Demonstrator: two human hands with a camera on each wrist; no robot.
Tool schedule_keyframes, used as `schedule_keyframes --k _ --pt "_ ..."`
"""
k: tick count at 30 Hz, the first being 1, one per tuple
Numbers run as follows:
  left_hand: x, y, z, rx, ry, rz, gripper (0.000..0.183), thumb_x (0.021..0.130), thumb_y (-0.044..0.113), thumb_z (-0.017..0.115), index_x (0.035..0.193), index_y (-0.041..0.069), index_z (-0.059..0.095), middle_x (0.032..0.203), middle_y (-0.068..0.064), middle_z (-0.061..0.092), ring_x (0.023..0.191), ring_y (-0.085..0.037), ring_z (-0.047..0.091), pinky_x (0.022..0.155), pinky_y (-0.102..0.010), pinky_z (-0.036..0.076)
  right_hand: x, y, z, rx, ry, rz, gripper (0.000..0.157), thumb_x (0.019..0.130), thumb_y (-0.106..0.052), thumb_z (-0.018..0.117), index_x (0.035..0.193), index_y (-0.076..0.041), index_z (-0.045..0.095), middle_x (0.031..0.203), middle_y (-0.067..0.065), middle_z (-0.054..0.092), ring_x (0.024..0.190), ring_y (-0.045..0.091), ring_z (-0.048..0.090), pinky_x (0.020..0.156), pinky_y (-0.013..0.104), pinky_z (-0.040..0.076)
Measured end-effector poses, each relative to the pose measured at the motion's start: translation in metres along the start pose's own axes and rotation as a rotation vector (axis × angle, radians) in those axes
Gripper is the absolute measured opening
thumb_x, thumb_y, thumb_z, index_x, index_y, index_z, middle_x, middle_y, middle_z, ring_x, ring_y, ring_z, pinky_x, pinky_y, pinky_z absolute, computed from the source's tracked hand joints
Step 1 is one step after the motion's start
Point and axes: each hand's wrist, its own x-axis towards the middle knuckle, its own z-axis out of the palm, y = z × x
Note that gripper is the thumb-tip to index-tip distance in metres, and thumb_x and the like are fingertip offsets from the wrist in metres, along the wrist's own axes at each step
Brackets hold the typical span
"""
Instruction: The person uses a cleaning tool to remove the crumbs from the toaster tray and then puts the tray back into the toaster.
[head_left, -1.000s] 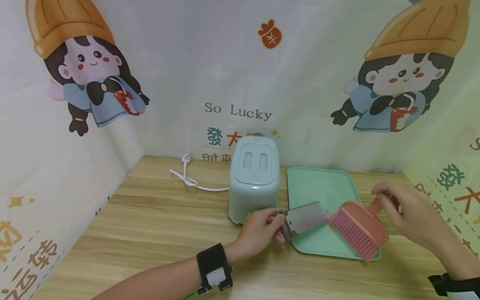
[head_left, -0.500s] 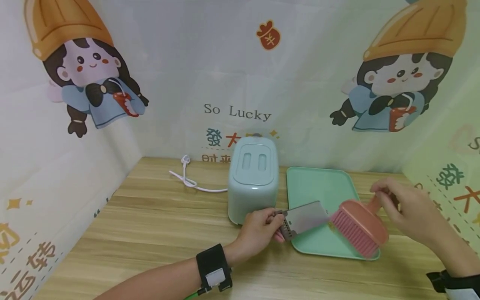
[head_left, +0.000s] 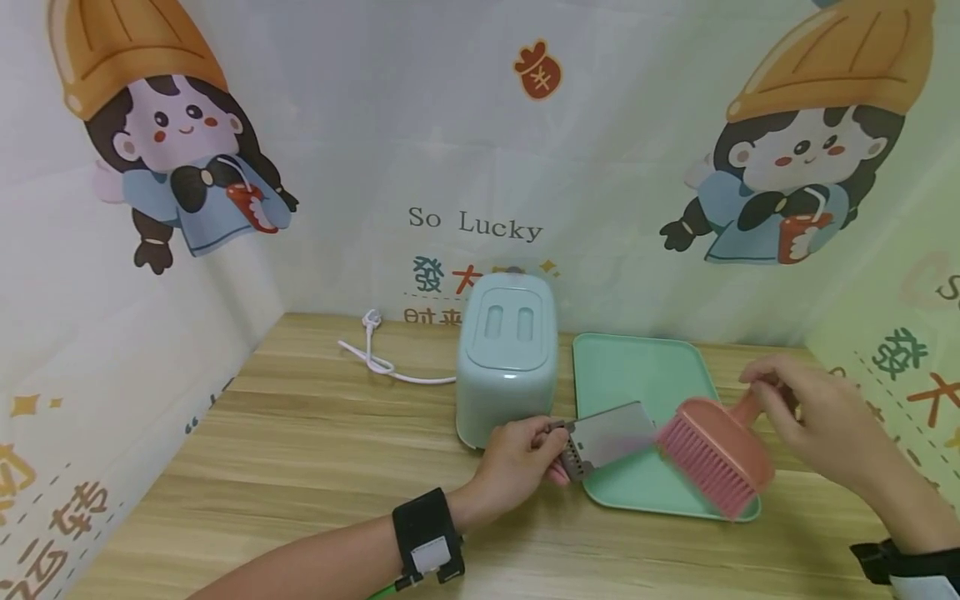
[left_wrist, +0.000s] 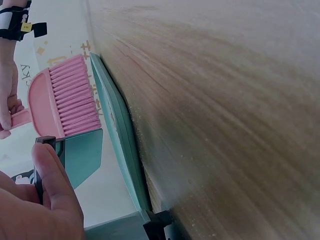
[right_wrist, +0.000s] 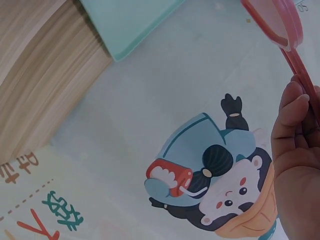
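My left hand (head_left: 521, 454) pinches one end of a thin metal crumb tray (head_left: 615, 433), thumb on top. The plate reaches right, over the near left part of a green serving tray (head_left: 637, 367). By its short handle, my right hand (head_left: 810, 412) grips a pink brush (head_left: 723, 446). Its bristles point down and left, with their upper corner right at the crumb tray's far end. In the left wrist view the brush (left_wrist: 62, 100) stands above the serving tray's rim (left_wrist: 117, 120). The right wrist view catches the fingers (right_wrist: 295, 107) curled round the handle.
A pale blue toaster (head_left: 506, 333) stands upright just behind my left hand, left of the serving tray. Its white cord (head_left: 420, 379) lies looped on the wooden table (head_left: 315, 450) toward the back left. A printed cloth (head_left: 345, 150) hangs around the back and sides.
The brush head has shifted very slightly left at the end of the crumb tray. My left hand and the crumb tray keep their place.
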Motion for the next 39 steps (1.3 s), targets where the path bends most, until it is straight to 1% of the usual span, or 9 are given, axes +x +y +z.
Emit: schedule_keyframes --k 5,8,13,17,21,27,30,34,39 --pt "-0.001 0.000 0.001 0.000 -0.003 -0.010 0.021 0.099 0.020 0.055 0.114 0.007 0.064 0.080 0.000 0.069 0.062 -0.016 0.066 0.064 -0.044 0.058 -0.001 0.004 -0.005 -0.073 0.041 0.058 0.022 0.081 0.007 0.062 0.100 -0.004 0.060 0.070 -0.003 0.057 0.053 0.003 0.041 0.043 0.016 0.033" --pt "0.000 0.000 0.001 -0.001 -0.002 -0.014 0.021 0.099 0.018 0.055 0.113 0.005 0.063 0.079 -0.001 0.069 0.062 -0.016 0.065 0.064 -0.044 0.058 0.004 0.004 -0.003 -0.067 0.145 0.099 0.017 0.083 0.004 0.060 0.100 -0.001 0.061 0.068 0.001 0.059 0.053 0.004 0.045 0.041 0.016 0.034" --pt "0.001 -0.005 -0.001 -0.017 0.000 -0.021 0.022 0.100 0.016 0.053 0.115 0.003 0.062 0.082 -0.003 0.069 0.063 -0.017 0.066 0.065 -0.046 0.058 0.010 0.000 0.018 0.009 0.307 0.162 0.015 0.085 0.003 0.061 0.101 0.001 0.061 0.072 0.005 0.063 0.060 -0.004 0.049 0.047 0.007 0.039" --pt "0.000 -0.004 -0.002 -0.036 -0.006 -0.027 0.022 0.099 0.019 0.054 0.115 0.006 0.063 0.083 -0.002 0.069 0.064 -0.016 0.066 0.066 -0.043 0.058 0.011 -0.002 0.031 0.001 0.331 0.189 0.015 0.087 0.002 0.060 0.103 0.001 0.061 0.074 0.005 0.063 0.061 0.000 0.051 0.051 0.007 0.041" --pt "-0.002 -0.001 -0.002 -0.056 -0.009 -0.039 0.020 0.099 0.021 0.056 0.112 0.009 0.064 0.081 -0.001 0.069 0.065 -0.017 0.066 0.067 -0.041 0.059 0.009 0.000 0.032 -0.028 0.340 0.181 0.014 0.088 0.001 0.059 0.102 0.001 0.062 0.073 0.005 0.062 0.059 0.005 0.052 0.049 0.009 0.041" --pt "-0.001 0.000 -0.003 -0.051 -0.009 -0.054 0.019 0.099 0.022 0.055 0.111 0.010 0.065 0.080 0.000 0.069 0.066 -0.018 0.066 0.068 -0.043 0.058 0.010 0.001 0.025 -0.010 0.429 0.229 0.015 0.092 -0.004 0.054 0.101 0.003 0.062 0.071 0.011 0.064 0.061 -0.009 0.050 0.055 0.003 0.039" --pt "-0.001 0.000 -0.003 -0.043 -0.006 -0.051 0.020 0.099 0.022 0.055 0.112 0.009 0.064 0.080 0.000 0.069 0.065 -0.018 0.066 0.067 -0.043 0.058 0.013 -0.008 0.027 0.117 0.430 0.282 0.013 0.093 -0.004 0.056 0.103 0.003 0.061 0.071 0.010 0.064 0.060 -0.009 0.052 0.056 0.002 0.041" --pt "-0.001 0.002 -0.004 -0.040 0.000 -0.049 0.022 0.099 0.023 0.055 0.113 0.008 0.064 0.080 -0.001 0.069 0.064 -0.017 0.066 0.067 -0.044 0.058 0.016 -0.021 0.037 0.270 0.312 0.311 0.012 0.094 -0.001 0.056 0.106 0.001 0.059 0.074 0.005 0.062 0.059 0.001 0.058 0.051 0.008 0.047" --pt "-0.002 0.002 -0.001 -0.053 -0.006 -0.059 0.022 0.099 0.021 0.055 0.112 0.007 0.064 0.081 -0.002 0.069 0.064 -0.018 0.066 0.068 -0.045 0.058 0.008 -0.014 0.045 0.305 0.262 0.363 0.014 0.095 0.001 0.053 0.109 0.001 0.058 0.075 0.008 0.061 0.060 0.004 0.058 0.051 0.009 0.048"
